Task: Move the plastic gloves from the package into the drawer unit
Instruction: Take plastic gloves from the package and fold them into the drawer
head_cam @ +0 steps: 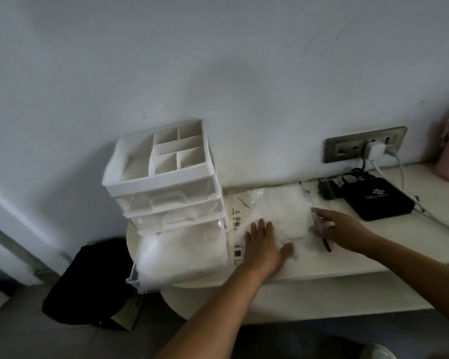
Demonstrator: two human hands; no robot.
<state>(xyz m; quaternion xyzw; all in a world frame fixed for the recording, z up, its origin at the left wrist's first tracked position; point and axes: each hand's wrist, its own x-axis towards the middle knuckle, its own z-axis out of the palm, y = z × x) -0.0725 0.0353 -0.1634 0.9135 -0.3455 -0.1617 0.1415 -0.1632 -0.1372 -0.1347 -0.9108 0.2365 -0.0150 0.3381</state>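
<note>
One drawer unit (pixel 166 187). Right of it: one glove package (pixel 278 208), left hand (pixel 263 246), right hand (pixel 341 229), one black box (pixel 376 200).

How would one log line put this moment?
left hand flat on gloves | right hand at their edge | bottom drawer open, part-filled

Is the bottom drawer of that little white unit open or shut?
Open: the bottom drawer juts forward past the two drawers above, with white plastic heaped inside.
</note>
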